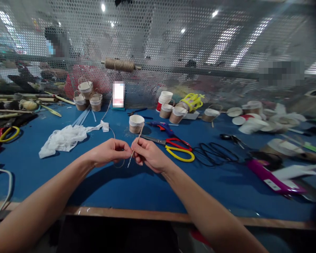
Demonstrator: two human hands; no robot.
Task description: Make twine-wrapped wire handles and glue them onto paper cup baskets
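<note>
My right hand [150,153] pinches a thin, stick-like piece [140,131], brown and twine-like at its upper end and pale and shiny at its lower tip. Fingertips of my left hand [113,151] are closed against it, on a thin twine [112,130] that runs down from the brown spool [119,65] and loops below the hand. What exactly lies between the left fingertips is partly hidden. Just beyond both hands stands a small cup [136,123] with a white rim and twine-wrapped sides. Scissors [173,144] with red and yellow handles lie beside my right hand.
White gauze [64,138] lies on the left. Several small twine-wrapped baskets [85,89] stand at the back. A blue glue gun [162,127] is behind the scissors, a black cable [216,154] right of them. A purple tool [275,177] lies far right. Perforated metal [158,42] closes the back.
</note>
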